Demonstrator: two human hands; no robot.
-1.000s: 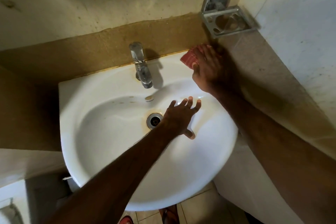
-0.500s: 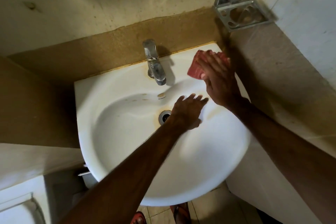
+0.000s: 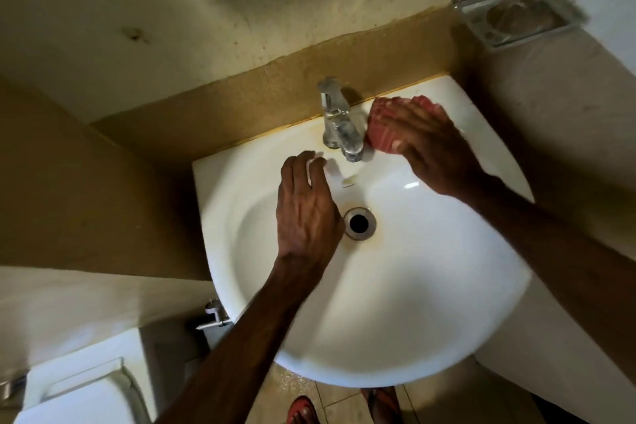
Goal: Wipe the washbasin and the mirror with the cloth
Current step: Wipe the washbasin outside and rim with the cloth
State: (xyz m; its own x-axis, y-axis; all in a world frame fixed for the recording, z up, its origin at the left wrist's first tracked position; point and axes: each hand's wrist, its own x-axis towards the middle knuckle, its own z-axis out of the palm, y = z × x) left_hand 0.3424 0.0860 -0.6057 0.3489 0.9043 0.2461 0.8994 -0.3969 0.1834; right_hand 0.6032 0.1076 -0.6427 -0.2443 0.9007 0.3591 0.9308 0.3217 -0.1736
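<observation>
Cloth: the red ribbed fabric cloth (image 3: 380,134) is lying on the back ledge of the white ceramic washbasin (image 3: 413,303), upper centre, just right of the chrome tap (image 3: 339,127).
Right hand (image 3: 433,151): is pressing it flat, fingers spread.
Left hand (image 3: 306,213): is hovering over the bowl, loosely curled, holding nothing.
Writing: none is showing.

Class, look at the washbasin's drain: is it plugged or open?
Open: the drain shows a dark hole inside its metal ring, with no stopper; the washbasin holds no pooled water.
</observation>
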